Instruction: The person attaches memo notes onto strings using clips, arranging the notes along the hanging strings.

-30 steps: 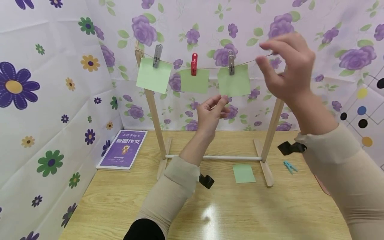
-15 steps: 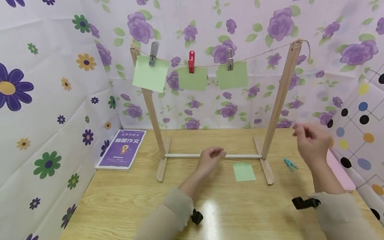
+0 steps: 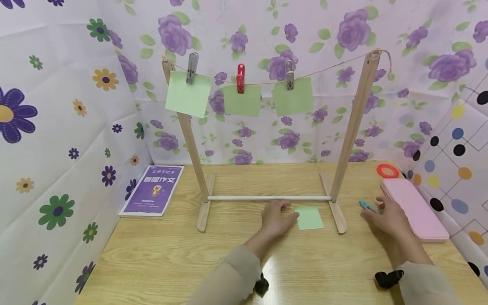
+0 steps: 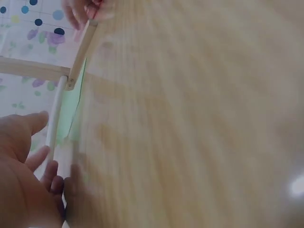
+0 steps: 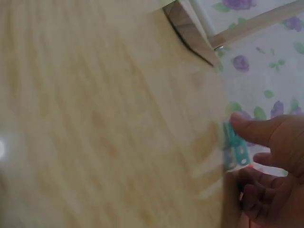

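My left hand (image 3: pixel 277 219) is low over the table, thumb tip right at the left edge of a light green square paper (image 3: pixel 310 218). In the left wrist view its thumb and fingers are spread, and the green paper (image 4: pixel 70 111) lies beyond them. My right hand (image 3: pixel 392 218) reaches to a blue clothespin (image 3: pixel 367 206) on the table. In the right wrist view the clothespin (image 5: pixel 237 146) sits between the thumb tip and the bent fingers, which stand apart. Above, three green papers (image 3: pixel 188 95) hang from a string (image 3: pixel 335 65), clipped by grey (image 3: pixel 192 67), red (image 3: pixel 240 78) and grey (image 3: pixel 289 75) clothespins.
A wooden stand with two posts (image 3: pixel 352 127) and a white crossbar (image 3: pixel 267 198) holds the string. Beside the right hand lie a pink case (image 3: pixel 417 209) and a red ring (image 3: pixel 387 171). At left is a purple book (image 3: pixel 152 190). Flowered cloth (image 3: pixel 244 140) hangs behind.
Both hands have come down from the string to the table: the left to the loose green paper, the right to the blue clothespin. The hanging papers stay clipped.
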A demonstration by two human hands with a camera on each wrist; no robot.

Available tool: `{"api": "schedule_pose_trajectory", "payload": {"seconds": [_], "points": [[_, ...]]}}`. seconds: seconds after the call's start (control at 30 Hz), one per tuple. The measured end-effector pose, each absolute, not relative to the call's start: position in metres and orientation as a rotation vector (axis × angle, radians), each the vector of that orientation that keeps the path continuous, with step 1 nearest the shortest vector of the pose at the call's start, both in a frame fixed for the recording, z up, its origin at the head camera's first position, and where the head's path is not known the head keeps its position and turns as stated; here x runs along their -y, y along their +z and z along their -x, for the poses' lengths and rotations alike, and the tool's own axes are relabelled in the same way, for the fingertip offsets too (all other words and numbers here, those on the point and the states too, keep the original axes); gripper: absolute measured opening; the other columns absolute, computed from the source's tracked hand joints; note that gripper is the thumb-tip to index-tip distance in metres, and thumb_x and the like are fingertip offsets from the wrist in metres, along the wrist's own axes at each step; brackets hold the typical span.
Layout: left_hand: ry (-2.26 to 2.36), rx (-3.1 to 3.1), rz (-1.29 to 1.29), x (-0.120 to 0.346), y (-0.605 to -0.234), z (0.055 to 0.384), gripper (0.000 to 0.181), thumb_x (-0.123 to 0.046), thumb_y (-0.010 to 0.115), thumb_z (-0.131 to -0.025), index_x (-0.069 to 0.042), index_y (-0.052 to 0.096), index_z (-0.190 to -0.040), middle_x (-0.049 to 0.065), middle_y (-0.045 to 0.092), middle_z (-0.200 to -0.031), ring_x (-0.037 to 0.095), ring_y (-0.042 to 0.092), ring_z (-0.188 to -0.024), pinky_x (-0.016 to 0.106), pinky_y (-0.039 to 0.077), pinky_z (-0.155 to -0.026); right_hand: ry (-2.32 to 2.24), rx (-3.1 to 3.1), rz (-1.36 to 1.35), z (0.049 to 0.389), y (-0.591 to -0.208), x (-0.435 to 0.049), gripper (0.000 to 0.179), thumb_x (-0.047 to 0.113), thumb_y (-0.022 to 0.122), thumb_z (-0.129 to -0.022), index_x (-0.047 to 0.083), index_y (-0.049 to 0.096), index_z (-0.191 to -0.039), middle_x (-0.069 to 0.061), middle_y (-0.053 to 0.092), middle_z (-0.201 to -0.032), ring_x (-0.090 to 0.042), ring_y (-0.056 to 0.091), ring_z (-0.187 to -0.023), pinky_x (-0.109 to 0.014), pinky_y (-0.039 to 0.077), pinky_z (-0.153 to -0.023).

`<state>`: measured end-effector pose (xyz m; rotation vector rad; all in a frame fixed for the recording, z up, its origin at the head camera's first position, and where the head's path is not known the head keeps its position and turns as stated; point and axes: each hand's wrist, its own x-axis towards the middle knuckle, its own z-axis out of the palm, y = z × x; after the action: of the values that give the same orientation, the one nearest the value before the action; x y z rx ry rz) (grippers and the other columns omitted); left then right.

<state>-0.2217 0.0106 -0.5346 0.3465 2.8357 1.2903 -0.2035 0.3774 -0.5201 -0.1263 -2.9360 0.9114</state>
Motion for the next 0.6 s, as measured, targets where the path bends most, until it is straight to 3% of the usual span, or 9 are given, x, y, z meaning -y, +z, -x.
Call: {"api": "schedule_pose_trajectory", "payload": {"seconds": [0.17, 0.3, 0.43, 0.6], "points": [[1.021, -2.939, -0.267, -0.023, -0.534, 0.224, 0.052, -0.057, 0.083, -0.077, -0.026, 0.073, -0.118, -0.007, 0.059, -0.111, 0.017, 0.049, -0.102, 0.037, 0.038, -0.093, 0.898, 2.964, 0.149, 0.198, -0.531, -0.386, 0.063, 0.044, 0.073, -0.093, -0.01, 0.058, -0.122, -0.033, 0.061, -0.111, -0.046, 0.058, -0.099, -0.058, 0.051, -0.081], [0.951, -2.932, -0.296, -0.02, -0.534, 0.223, 0.035, -0.054, 0.088, -0.072, -0.03, 0.076, -0.095, -0.01, 0.054, -0.103, 0.015, 0.044, -0.096, 0.035, 0.036, -0.087, 0.914, 3.012, 0.127, 0.196, -0.533, -0.394, 0.063, 0.048, 0.074, -0.091, -0.008, 0.06, -0.117, -0.02, 0.061, -0.1, -0.034, 0.056, -0.09, -0.04, 0.05, -0.073], [0.968, -2.898, -0.391, -0.011, -0.537, 0.224, 0.026, -0.048, 0.085, -0.078, -0.027, 0.071, -0.074, -0.01, 0.054, -0.103, 0.014, 0.045, -0.099, 0.035, 0.036, -0.087, 0.912, 3.02, 0.085, 0.194, -0.535, -0.4, 0.052, 0.042, 0.075, -0.092, -0.004, 0.06, -0.111, -0.014, 0.058, -0.098, -0.028, 0.053, -0.089, -0.034, 0.046, -0.072], [1.124, -2.831, -0.47, -0.001, -0.538, 0.225, 0.019, -0.031, 0.073, -0.094, -0.014, 0.071, -0.085, -0.006, 0.06, -0.096, 0.016, 0.051, -0.094, 0.036, 0.04, -0.087, 0.977, 2.999, 0.076, 0.192, -0.536, -0.404, 0.048, 0.041, 0.071, -0.095, -0.002, 0.061, -0.113, -0.014, 0.059, -0.101, -0.024, 0.053, -0.087, -0.028, 0.046, -0.069]]}}
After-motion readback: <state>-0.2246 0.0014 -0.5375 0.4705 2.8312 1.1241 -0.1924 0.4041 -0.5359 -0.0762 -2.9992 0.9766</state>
